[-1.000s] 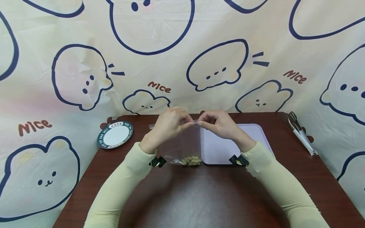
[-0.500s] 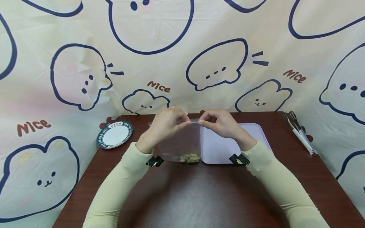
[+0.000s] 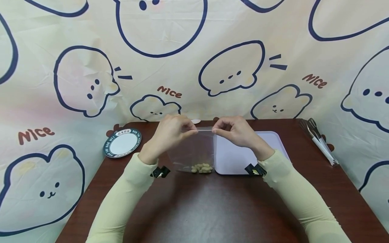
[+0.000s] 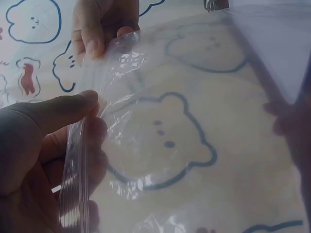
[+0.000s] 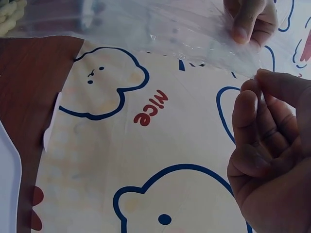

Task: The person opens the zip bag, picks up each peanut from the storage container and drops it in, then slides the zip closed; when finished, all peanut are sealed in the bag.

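Note:
A clear zip bag [image 3: 192, 150] hangs upright over the table, with pale peanuts in their shells [image 3: 202, 168] gathered at its bottom right. My right hand [image 3: 234, 133] pinches the bag's top right corner between thumb and fingertips. Farther left along the same top edge, my left hand [image 3: 174, 133] pinches the zip strip. In the left wrist view, the thumb lies on the near side of the ridged strip [image 4: 77, 184] and the fingers show through the plastic behind it. The right wrist view shows the corner of the film at the right thumb tip.
A lilac tray [image 3: 243, 162] lies behind and to the right of the bag. At the back left is a round plate [image 3: 123, 143] with a dark patterned rim. Utensils with white handles [image 3: 323, 148] lie at the right edge. A small white object [image 3: 196, 121] shows at the table's back edge.
My left hand has slid left along the bag's top edge, away from the right hand, so a longer stretch of zip shows between them. The right hand has hardly moved.

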`<state>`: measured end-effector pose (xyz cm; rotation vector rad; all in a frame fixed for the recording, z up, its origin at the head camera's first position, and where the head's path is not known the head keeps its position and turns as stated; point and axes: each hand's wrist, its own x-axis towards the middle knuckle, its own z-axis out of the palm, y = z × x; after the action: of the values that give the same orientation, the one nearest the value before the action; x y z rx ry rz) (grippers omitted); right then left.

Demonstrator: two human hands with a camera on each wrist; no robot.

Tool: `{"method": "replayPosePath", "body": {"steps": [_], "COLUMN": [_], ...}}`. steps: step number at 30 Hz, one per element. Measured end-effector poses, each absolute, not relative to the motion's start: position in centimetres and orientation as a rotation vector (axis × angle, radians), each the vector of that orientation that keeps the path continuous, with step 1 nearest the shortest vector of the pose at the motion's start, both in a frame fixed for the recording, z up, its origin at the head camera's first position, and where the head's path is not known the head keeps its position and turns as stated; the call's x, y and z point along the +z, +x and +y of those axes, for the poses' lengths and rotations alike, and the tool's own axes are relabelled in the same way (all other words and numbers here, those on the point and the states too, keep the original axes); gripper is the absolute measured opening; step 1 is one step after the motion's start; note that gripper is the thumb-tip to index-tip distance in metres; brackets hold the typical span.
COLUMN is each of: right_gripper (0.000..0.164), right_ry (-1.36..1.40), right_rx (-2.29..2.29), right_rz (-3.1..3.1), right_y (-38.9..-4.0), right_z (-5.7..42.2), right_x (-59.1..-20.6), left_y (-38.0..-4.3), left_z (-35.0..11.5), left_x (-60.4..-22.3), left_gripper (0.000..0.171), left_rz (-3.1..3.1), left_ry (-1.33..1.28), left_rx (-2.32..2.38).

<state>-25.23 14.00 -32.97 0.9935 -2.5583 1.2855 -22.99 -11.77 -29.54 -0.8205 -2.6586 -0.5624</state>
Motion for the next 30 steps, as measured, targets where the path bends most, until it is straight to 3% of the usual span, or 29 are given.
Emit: {"method": "replayPosePath", "body": {"steps": [30], "right_gripper": [0.007], "right_ry": [0.918], "right_rx": [1.323], "right_rz": [-2.547], "right_y": [-25.5], "right_z": [15.0], "right_x": [-32.9], "left_y": [-22.2], "left_z": [-16.9], "left_x": [-29.4], "left_gripper": [0.007], "left_rz": [-2.686], "left_ry": [-0.665], "left_rx": [-0.661]}}
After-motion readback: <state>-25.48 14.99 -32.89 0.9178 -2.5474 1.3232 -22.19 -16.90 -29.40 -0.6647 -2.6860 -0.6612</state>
